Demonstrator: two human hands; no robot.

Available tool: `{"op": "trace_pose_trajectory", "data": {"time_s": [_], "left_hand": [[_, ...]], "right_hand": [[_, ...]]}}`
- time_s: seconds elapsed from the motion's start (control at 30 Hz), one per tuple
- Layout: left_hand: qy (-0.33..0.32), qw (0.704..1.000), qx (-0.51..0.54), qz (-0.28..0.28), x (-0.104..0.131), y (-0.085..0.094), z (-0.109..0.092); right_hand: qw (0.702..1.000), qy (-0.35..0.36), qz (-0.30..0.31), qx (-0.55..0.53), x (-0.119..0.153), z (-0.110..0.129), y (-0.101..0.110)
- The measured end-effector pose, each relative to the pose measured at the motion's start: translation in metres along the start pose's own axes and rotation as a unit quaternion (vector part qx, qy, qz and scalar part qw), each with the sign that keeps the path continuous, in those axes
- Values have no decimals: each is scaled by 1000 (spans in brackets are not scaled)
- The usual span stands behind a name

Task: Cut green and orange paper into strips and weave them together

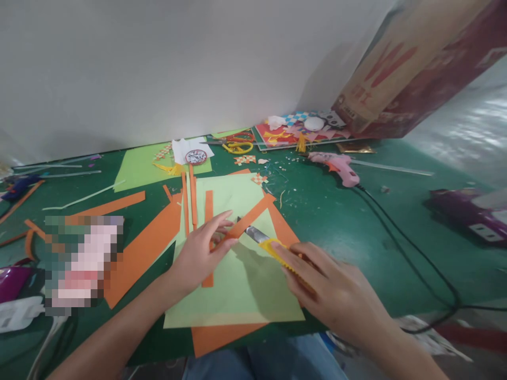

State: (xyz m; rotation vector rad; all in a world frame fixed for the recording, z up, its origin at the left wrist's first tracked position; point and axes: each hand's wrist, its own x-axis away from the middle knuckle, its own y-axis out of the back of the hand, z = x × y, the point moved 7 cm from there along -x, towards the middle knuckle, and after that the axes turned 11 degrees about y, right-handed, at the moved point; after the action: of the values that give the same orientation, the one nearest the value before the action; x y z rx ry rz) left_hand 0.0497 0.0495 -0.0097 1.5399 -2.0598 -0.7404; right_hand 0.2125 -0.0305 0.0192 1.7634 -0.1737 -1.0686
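Note:
Between the thumb and fingers of my left hand (pixel 204 247) is an orange paper strip (pixel 253 215), slanting up to the right. My right hand (pixel 328 285) grips a yellow utility knife (pixel 285 257); its metal blade end reaches just beneath the strip. Whether the blade touches the paper I cannot tell. Both hands are above a pale green paper sheet (pixel 249 295). Another orange strip (pixel 209 211) lies upright on that sheet, partly behind my left hand. Narrow orange strips (pixel 193 195) stand side by side at the sheet's upper left. Larger orange paper (pixel 146 250) sticks out around it.
A pink glue gun (pixel 336 164) with a black cable lies at the right. Yellow-handled scissors (pixel 240 146) and a round patterned piece (pixel 196 157) are at the back. A paper bag (pixel 380 79) leans at the upper right. A purple device (pixel 471 214) sits far right, and a blurred-out object (pixel 85 264) left.

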Motion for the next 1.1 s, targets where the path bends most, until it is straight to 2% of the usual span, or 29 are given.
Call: {"op": "trace_pose_trajectory", "data": {"time_s": [0.17,0.43,0.57,0.73,0.87,0.93,0.97,1.03,1.07,1.1], "left_hand": [[95,990,75,76,-1,-1,4],[167,954,220,117,3,-3,3],[192,947,196,167,9,-11,1],[226,943,170,175,13,-16,8],[213,926,181,254,20,-25,3],[196,928,155,276,22,-26,0],[179,942,120,258,21,-23,0],[107,981,11,164,13,-10,-3],[40,994,-63,81,9,-1,-8],[-39,992,-122,10,8,6,-14]], "right_hand": [[1000,13,2,-2,0,1,4],[998,28,49,-22,-4,-17,-8],[996,31,69,-37,-8,-25,-19],[994,29,81,-67,-6,-23,-26],[991,22,98,-90,-1,-19,-23],[990,23,104,-93,0,-18,-20],[990,24,106,-93,1,-18,-19],[990,27,108,-88,1,-17,-18],[990,28,108,-86,0,-17,-17],[990,30,108,-85,0,-16,-17]]}}
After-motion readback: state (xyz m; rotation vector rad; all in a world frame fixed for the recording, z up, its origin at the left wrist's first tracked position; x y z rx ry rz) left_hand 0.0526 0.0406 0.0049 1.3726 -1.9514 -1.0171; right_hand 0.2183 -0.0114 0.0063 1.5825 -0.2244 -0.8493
